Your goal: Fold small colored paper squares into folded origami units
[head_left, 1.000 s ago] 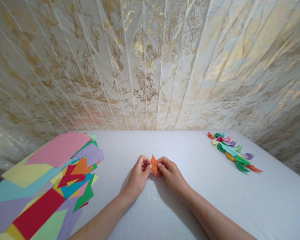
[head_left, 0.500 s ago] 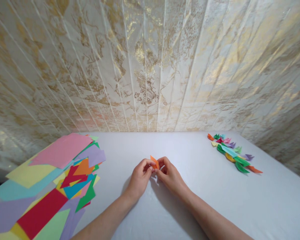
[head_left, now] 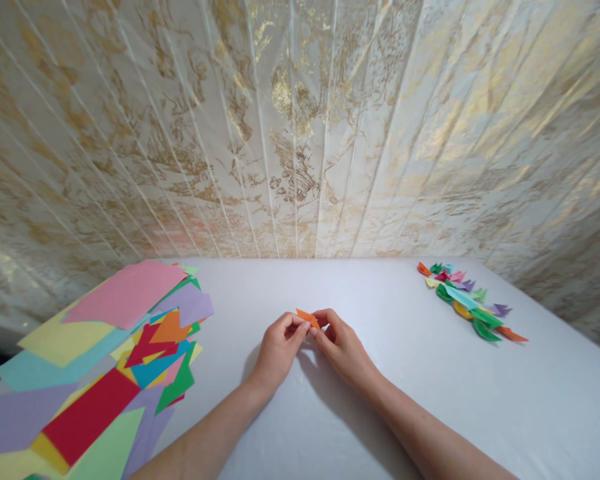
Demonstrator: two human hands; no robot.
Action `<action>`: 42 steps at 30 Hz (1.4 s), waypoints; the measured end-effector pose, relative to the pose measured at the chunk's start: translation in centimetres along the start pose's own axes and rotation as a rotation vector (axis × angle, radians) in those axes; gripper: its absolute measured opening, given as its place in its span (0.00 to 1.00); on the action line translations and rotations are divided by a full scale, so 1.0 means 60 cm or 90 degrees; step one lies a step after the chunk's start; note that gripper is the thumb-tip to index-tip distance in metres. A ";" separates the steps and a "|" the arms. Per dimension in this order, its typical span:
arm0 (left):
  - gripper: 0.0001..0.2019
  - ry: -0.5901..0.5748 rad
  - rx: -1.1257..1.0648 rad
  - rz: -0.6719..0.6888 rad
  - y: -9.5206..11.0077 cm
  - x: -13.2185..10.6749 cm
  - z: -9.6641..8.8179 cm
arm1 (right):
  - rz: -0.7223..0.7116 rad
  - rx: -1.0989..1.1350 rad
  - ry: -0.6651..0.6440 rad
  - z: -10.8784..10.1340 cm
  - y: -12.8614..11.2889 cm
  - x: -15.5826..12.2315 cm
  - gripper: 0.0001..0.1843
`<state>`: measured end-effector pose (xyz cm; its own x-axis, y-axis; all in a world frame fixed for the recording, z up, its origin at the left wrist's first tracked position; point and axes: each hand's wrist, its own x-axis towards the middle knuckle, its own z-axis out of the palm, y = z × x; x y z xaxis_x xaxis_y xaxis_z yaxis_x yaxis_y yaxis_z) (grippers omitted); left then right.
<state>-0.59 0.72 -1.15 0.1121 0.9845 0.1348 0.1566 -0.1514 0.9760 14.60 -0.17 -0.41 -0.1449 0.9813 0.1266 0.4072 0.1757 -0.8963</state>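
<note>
Tipped flatter than before, the folded orange paper [head_left: 306, 316] is pinched by left hand [head_left: 279, 348] and right hand [head_left: 342, 348] just below frame centre, best creased with light, even pressure.

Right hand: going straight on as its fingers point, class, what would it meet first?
Beyond the orange paper it holds, the right hand would probably meet the left hand first, though depth is unclear.

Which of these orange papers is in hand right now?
The small folded orange piece pinched between the left hand and right hand; other orange papers lie in the paper pile or folded cluster.
</note>
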 end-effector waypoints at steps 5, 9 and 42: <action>0.04 0.015 -0.008 0.022 -0.008 0.002 0.004 | -0.006 -0.004 0.005 0.000 0.006 0.001 0.10; 0.03 0.005 -0.006 0.033 -0.008 0.000 0.005 | -0.014 0.001 0.003 0.000 0.007 0.000 0.10; 0.13 0.031 -0.029 -0.040 -0.001 0.004 -0.005 | 0.043 0.179 -0.094 -0.010 0.010 0.009 0.27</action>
<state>-0.84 1.00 -1.11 0.0547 0.9953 0.0801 0.1176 -0.0860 0.9893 15.32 0.50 -0.64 -0.2643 0.9643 0.0188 0.1584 0.0626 -0.9854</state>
